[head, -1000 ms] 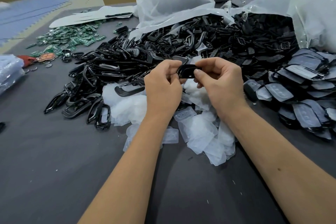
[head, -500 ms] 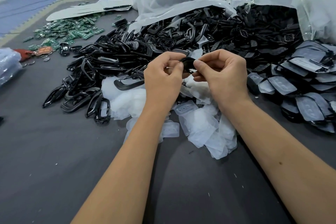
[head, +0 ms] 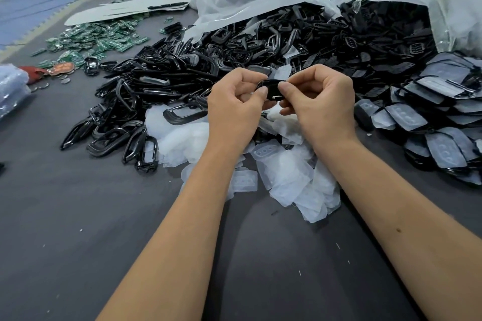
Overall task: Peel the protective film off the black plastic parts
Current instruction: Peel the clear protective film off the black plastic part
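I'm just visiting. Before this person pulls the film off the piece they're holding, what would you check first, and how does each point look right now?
1. Left hand grips the black part: ok.
2. Right hand pinches the same part: ok.
3. A film edge is lifted and caught: cannot tell, fingers hide it.
4. Part held above the table, free of the black pile: ok.
5. Peeled film heap lies below the hands for dropping the film: ok.
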`<state>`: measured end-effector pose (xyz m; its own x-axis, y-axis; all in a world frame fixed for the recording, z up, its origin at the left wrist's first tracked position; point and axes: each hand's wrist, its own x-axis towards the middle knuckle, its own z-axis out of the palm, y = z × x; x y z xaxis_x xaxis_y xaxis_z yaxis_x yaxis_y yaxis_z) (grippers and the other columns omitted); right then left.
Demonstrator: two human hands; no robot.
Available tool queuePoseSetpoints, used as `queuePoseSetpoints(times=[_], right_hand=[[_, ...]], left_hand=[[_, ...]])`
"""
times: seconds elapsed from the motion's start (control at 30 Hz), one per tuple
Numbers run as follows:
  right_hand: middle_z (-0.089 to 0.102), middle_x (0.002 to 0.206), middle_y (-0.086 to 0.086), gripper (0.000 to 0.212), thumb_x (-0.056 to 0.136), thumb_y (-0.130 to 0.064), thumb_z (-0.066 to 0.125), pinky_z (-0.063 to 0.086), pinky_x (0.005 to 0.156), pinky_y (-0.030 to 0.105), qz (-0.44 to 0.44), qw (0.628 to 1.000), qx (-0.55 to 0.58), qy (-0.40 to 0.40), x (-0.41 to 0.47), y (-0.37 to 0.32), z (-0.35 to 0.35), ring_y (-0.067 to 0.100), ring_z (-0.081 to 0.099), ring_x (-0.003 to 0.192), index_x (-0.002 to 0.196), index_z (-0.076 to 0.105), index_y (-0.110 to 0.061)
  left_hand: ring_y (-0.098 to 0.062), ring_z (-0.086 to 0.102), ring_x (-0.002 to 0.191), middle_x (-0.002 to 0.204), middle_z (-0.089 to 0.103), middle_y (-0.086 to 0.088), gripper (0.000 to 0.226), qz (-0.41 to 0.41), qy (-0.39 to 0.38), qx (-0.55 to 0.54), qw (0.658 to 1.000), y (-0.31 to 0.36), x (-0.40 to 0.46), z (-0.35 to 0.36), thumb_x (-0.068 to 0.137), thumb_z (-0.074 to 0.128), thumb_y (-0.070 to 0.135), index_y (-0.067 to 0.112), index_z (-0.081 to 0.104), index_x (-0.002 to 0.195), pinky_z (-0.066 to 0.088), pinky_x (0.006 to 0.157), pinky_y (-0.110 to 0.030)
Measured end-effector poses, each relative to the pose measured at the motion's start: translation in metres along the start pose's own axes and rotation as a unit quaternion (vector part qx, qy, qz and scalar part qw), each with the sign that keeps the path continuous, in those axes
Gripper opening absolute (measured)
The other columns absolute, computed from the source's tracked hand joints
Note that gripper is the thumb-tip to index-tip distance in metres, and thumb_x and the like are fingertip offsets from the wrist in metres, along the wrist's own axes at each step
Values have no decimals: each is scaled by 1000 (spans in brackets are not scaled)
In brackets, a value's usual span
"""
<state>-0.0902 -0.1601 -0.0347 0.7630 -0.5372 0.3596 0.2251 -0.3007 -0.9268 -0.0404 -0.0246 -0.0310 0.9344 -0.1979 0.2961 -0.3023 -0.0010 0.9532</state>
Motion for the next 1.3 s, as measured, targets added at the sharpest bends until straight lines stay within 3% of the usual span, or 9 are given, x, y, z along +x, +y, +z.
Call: queuePoseSetpoints(times=[0.07, 0.17, 0.43, 0.6, 0.7, 0.8, 1.03, 1.3], right_hand=[[74, 71, 3, 12, 88, -12, 82, 63, 54, 37, -18, 999, -28, 3, -2, -2, 0, 17, 74, 60, 85, 71, -9], [72, 72, -1, 13, 88, -14, 82, 60, 51, 33, -53, 995, -78, 13, -4, -7, 0, 14, 71, 59, 84, 71, -9], [69, 76, -6, 12, 88, -15, 80, 60, 62, 40, -97, 985, -145, 14, -7, -11, 3, 13, 68, 68, 86, 70, -9], [66, 87, 1, 26, 82, -20, 86, 52, 64, 18, -110, 980, -161, 45, -5, -8, 3, 7, 61, 68, 96, 65, -13], [69, 85, 1, 26, 85, -24, 86, 61, 59, 36, -47, 993, -110, 13, -2, -6, 1, 14, 69, 66, 99, 67, -14], [76, 78, 4, 14, 89, -16, 82, 62, 54, 45, 0, 999, -21, -49, 1, -8, -2, 23, 74, 62, 96, 72, -10], [74, 66, 3, 13, 89, -11, 81, 56, 44, 31, -45, 996, -25, -68, 5, -22, -4, 21, 71, 50, 88, 70, -4], [73, 67, 8, 11, 90, -6, 79, 61, 49, 34, -56, 992, -49, -104, 1, -27, -5, 20, 72, 53, 92, 71, 1]], left_hand=[[-19, 77, 70, 80, 73, -4, 13, 6, -2, 1, 1000, -1, 0, -1, 90, 70, -7, 1, 69, 101, 65, 75, -40], [-23, 78, 71, 89, 76, -12, 14, 7, -4, -6, 1000, -1, -1, -2, 88, 73, -7, -2, 68, 100, 65, 74, -40], [-34, 77, 74, 89, 75, -20, 10, -9, -6, -58, 998, -3, 1, -2, 87, 75, -4, -2, 67, 94, 64, 75, -45], [-34, 77, 71, 88, 75, -20, 11, -16, -6, -72, 997, -3, 1, -4, 86, 74, -7, -4, 67, 94, 63, 67, -35], [-32, 76, 70, 86, 76, -20, 12, -24, -5, -95, 995, 0, 0, -6, 87, 73, -9, 1, 68, 90, 59, 62, -27], [-23, 74, 68, 79, 75, -12, 15, -23, -8, -118, 993, 4, 0, -8, 87, 73, -10, 4, 68, 88, 58, 61, -24], [-18, 73, 62, 76, 74, 2, 24, 11, -29, -87, 996, 18, 3, -12, 82, 75, -11, 10, 63, 82, 53, 56, -22], [-29, 76, 66, 90, 78, -8, 25, 21, -44, -66, 997, 21, 3, -23, 80, 76, -13, 10, 66, 81, 53, 54, -22]])
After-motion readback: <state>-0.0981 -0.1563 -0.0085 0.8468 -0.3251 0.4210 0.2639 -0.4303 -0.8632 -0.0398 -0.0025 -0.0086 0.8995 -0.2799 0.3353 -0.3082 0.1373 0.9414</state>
